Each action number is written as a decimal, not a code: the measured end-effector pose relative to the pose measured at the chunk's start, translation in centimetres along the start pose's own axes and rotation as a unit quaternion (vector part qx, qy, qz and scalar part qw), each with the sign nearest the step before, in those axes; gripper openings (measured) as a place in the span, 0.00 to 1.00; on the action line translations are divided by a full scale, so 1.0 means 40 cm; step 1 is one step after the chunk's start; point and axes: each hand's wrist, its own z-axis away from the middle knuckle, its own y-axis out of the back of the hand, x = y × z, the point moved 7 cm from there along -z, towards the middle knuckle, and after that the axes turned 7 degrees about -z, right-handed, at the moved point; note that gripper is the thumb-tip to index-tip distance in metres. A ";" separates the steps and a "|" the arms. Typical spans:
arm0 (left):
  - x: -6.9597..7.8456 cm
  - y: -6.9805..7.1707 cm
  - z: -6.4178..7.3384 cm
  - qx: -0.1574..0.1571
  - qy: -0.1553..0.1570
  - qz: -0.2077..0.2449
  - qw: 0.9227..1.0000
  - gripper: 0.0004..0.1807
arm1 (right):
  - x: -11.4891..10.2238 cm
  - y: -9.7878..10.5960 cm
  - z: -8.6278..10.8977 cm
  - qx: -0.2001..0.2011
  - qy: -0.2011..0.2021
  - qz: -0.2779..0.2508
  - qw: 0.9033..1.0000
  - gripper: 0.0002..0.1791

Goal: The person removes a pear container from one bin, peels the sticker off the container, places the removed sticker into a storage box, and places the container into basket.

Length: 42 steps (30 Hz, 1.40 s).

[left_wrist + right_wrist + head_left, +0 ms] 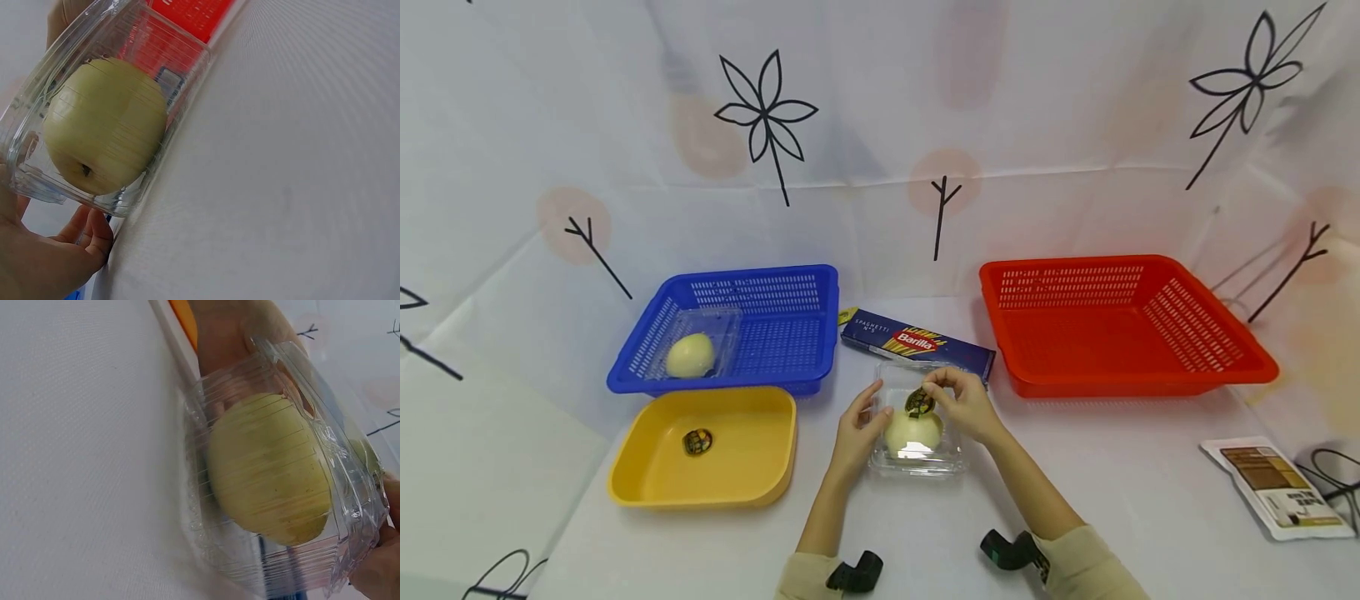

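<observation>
A clear plastic box [953, 460] with a pale yellow-green round fruit [913, 437], like an apple or pear, sits at the middle of the table. My left hand [853, 429] holds its left side, thumb and fingers at the edge. At the upper right, my right hand [966, 406] pinches a small round dark-and-gold patterned piece [919, 402], flat like a label, over the fruit. Through the plastic, the fruit [106, 125] shows a small dark hollow in the left wrist view. I cannot tell how the box's lid stands.
A blue basket [722, 383] holds another boxed fruit [690, 357]. In front, a yellow tray [647, 492] contains a similar patterned piece [697, 442]. Behind the hands lies a spaghetti box [917, 337]. A red basket [1127, 387] and a pouch [1277, 487] are on the right.
</observation>
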 end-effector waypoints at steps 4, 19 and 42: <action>0.000 0.000 0.000 0.001 0.003 0.001 1.000 0.28 | 0.003 0.002 0.000 -0.004 -0.009 -0.018 1.000 0.03; -0.076 -0.007 -0.032 0.010 0.007 -0.003 1.000 0.27 | 0.089 0.018 -0.009 -0.007 -0.014 -0.055 0.998 0.04; -0.053 0.010 -0.020 0.095 -0.033 -0.032 0.994 0.21 | 0.083 0.037 -0.007 0.047 0.039 -0.094 0.994 0.06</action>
